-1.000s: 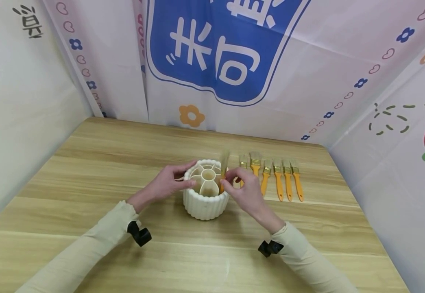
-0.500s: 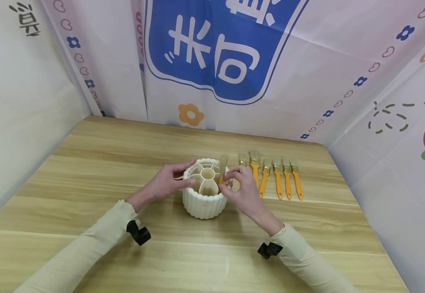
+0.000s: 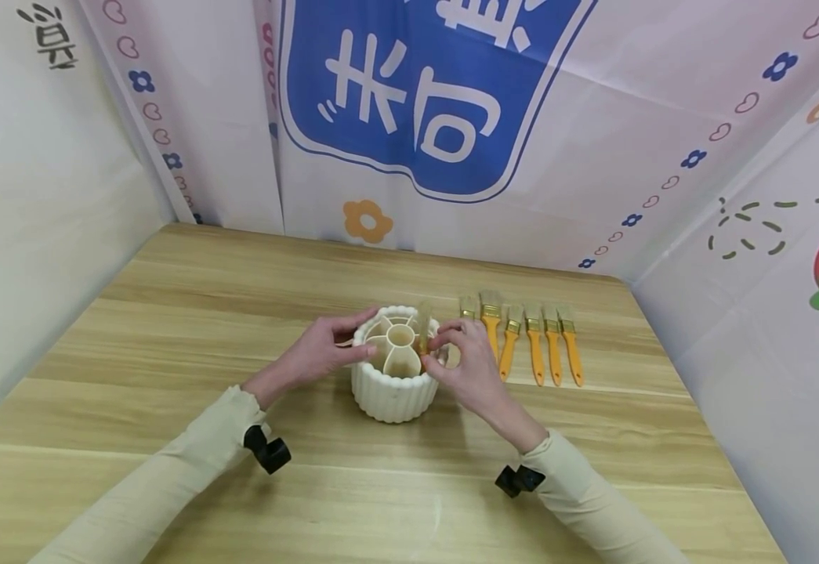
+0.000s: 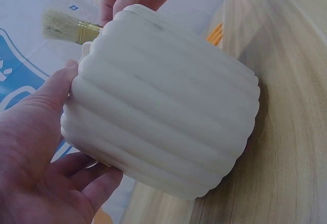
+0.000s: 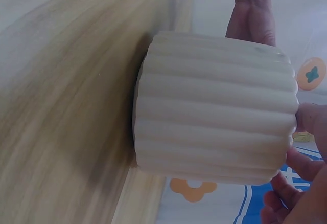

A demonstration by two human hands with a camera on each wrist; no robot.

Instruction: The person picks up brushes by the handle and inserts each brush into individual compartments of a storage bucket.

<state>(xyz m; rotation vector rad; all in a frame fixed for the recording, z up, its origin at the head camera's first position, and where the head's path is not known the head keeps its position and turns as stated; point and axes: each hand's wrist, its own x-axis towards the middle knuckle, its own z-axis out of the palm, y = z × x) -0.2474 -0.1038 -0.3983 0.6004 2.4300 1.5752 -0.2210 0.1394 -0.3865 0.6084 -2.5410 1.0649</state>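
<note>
Left hand: the left hand (image 3: 316, 350) is bent around the pot's near side, thumb on the rim and fingers curled against it, so it has hold of the pot.
Right hand: the right hand (image 3: 472, 366) has its thumb and first finger pinched together on one brush, low down by the pot's rim.
White pot: the bumpy white pot (image 3: 393, 399) stands upright on the table between the two hands. Inside are little rooms around a round one.
Pinched brush: the brush (image 4: 71, 28) stands hairs up, in a room on the right hand's side. Its handle end is hidden.
Other brushes: six orange-handled brushes (image 3: 537, 350) lie in a row just past the right hand, hairs pointing away. The hand covers part of the closest one.
Table: the wooden table (image 3: 353, 501) is under both hands.
Wall: a cloth with a big blue sign (image 3: 402, 94) hangs beyond both hands.
</note>
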